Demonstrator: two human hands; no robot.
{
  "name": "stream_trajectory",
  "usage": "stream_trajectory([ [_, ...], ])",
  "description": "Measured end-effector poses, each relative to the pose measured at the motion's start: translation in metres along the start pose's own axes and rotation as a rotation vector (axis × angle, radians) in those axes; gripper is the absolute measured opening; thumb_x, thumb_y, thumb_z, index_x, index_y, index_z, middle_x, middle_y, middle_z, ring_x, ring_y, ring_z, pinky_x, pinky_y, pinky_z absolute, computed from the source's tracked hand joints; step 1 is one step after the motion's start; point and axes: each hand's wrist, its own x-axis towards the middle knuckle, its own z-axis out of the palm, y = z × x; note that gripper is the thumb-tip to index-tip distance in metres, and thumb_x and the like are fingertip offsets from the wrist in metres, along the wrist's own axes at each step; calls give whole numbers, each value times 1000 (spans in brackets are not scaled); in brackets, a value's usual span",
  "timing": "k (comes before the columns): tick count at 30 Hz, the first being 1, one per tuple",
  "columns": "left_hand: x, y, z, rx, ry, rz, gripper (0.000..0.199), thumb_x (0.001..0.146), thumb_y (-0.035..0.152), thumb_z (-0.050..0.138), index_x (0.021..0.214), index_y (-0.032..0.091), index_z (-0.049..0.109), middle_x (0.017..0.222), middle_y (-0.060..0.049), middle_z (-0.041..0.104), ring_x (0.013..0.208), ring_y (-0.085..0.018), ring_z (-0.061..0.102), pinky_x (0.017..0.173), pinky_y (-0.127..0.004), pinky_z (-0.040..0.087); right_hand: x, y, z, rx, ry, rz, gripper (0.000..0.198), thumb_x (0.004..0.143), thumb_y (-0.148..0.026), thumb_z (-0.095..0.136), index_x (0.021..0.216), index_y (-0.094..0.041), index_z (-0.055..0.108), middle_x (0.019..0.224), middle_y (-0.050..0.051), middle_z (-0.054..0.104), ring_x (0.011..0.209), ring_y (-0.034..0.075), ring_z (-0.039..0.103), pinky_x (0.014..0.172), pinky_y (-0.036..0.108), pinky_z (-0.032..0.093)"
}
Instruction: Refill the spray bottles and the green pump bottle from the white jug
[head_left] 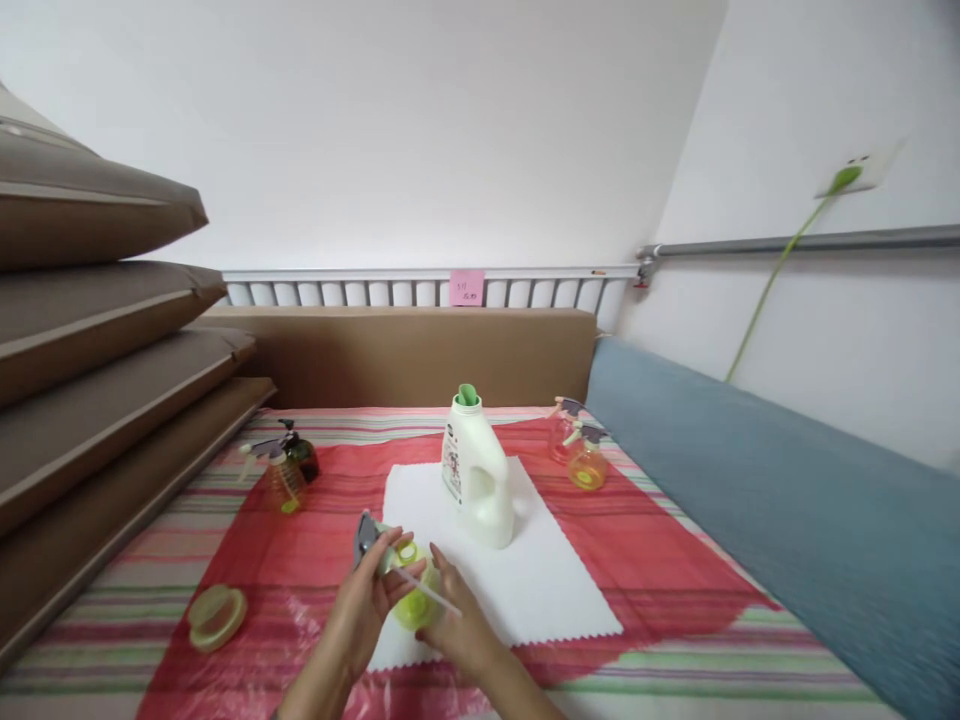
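Note:
My left hand (366,597) is closed around a grey and white spray head (367,535). Its thin dip tube (429,588) slants down to the right across a yellow-green bottle (412,606). With my right hand (463,622) I grip that bottle from its right side, and its round open mouth faces up. Both hands are over the front edge of a white cloth (559,595). Just beyond them stands a large white jug (489,455) with a handle and a green spout.
A clear spray bottle (285,485) and a dark pump bottle (302,457) stand at left. Pink (561,435) and yellow (587,468) spray bottles stand at right. A round yellowish lid (217,618) lies front left. Stacked brown cushions (112,290) and a blue padded side (735,490) border the surface.

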Motion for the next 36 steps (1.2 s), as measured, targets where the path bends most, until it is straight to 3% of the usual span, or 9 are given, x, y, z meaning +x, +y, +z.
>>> stream_trajectory([
  [5,8,-4,-4,-6,-38,-30,31,76,36,60,103,20,59,129,-10,51,89,-27,67,78,-35,52,1,-35,-57,-148,237,-136,31,70,-28,65,101,-26,64,108,5,61,108,26,50,100,40,33],
  [8,10,-9,-6,-31,-20,-42,32,75,38,60,103,21,60,129,-9,52,89,-27,67,77,-35,52,20,-52,-98,-196,441,-146,36,79,-40,53,110,-20,55,114,9,57,108,25,50,98,40,35],
  [12,8,-13,-6,-36,3,-43,35,72,38,63,102,20,60,126,-11,54,85,-27,67,74,-35,52,61,-54,-132,-253,569,-115,58,75,-47,55,123,-14,43,127,16,47,114,28,46,97,42,34],
  [15,3,-10,-5,-21,4,-13,37,71,38,64,102,19,59,127,-12,54,83,-26,68,73,-34,52,90,-50,-134,-311,548,-88,65,69,-46,64,120,-11,46,124,18,49,114,30,45,97,45,34],
  [19,-2,-9,-2,-16,-12,0,35,73,38,63,102,19,58,128,-12,52,79,-25,69,70,-32,52,112,-50,-119,-384,455,-45,42,74,-38,65,108,-15,54,107,8,60,99,23,55,88,44,41],
  [22,-3,-11,0,-11,-11,15,36,74,39,62,102,17,57,127,-14,53,77,-23,69,67,-30,52,117,-47,-108,-434,434,50,29,81,-37,59,99,-15,57,91,3,62,81,17,59,76,39,47],
  [26,-4,-12,2,-21,-22,25,36,75,39,61,102,16,57,126,-14,54,75,-21,69,65,-28,52,112,-50,-103,-470,415,141,30,82,-42,56,89,-13,58,74,-1,61,61,12,57,61,29,48],
  [31,-5,-13,1,-11,-37,41,36,76,37,58,104,14,56,125,-15,54,77,-21,69,68,-28,52,92,-95,-122,-579,389,99,49,68,-57,59,87,-12,58,67,4,63,56,19,58,53,30,43],
  [36,-2,-17,1,9,-58,50,39,76,39,58,106,14,53,126,-14,54,77,-22,69,66,-27,52,55,-156,-152,-738,241,55,43,60,-56,64,78,-17,62,64,3,65,53,21,57,52,30,41],
])
